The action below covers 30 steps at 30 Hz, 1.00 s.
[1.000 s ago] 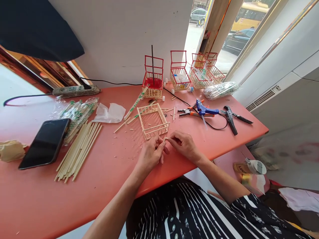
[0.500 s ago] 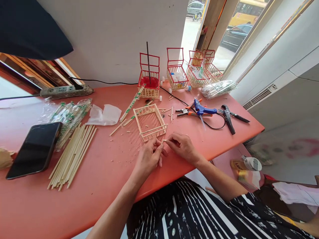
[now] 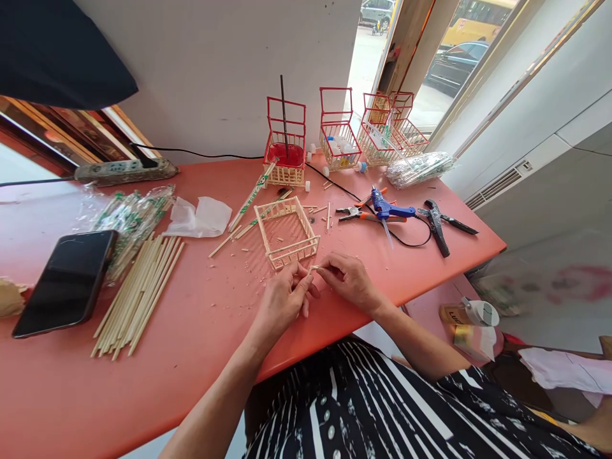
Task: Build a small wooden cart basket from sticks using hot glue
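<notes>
The view swings slightly to the right.
Compared with a second ago, the phone (image 3: 67,280), loose sticks (image 3: 138,296), stick frame (image 3: 312,245) and glue gun (image 3: 393,209) appear further left in view, and the left edge cuts off more of the crumpled brown wrapper (image 3: 9,297).

A black smartphone (image 3: 65,284) lies well left of the grip on a red table (image 3: 205,363), with a power strip (image 3: 127,171) beyond it and dark blue fabric (image 3: 62,51) hanging above. Right of the grip, below tabletop level, sit a white-lidded drink container (image 3: 471,312) and, farther right, pale cloth (image 3: 559,370). Far beyond the grip, a yellow bus (image 3: 482,22) and dark car (image 3: 454,67) show outside.
</notes>
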Tool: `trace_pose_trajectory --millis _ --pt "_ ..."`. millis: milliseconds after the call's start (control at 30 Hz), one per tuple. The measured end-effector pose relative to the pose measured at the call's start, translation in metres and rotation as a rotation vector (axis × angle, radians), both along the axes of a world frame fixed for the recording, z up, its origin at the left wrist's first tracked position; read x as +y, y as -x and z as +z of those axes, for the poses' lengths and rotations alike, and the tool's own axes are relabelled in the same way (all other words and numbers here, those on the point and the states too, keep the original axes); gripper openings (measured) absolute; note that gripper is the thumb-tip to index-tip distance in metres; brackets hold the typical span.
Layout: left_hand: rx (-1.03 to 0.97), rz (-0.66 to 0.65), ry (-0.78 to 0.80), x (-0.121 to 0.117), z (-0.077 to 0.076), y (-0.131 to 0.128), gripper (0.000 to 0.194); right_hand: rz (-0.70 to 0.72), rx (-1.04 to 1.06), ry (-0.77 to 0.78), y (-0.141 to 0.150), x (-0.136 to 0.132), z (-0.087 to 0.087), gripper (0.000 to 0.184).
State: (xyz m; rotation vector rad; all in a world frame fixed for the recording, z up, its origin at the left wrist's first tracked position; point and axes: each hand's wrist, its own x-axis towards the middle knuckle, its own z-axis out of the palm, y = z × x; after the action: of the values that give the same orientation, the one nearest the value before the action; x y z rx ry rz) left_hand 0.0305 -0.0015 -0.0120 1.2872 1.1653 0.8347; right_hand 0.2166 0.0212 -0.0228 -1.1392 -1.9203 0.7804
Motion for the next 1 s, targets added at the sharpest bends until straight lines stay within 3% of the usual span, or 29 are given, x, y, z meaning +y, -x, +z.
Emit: trace_pose_trajectory --millis 1000 --pt "0.062 -0.028 -0.041 -0.0026 -0.0022 0.0023 0.023 0.041 0.004 -0.045 -0.0014 -0.0008 -0.0016 0.024"
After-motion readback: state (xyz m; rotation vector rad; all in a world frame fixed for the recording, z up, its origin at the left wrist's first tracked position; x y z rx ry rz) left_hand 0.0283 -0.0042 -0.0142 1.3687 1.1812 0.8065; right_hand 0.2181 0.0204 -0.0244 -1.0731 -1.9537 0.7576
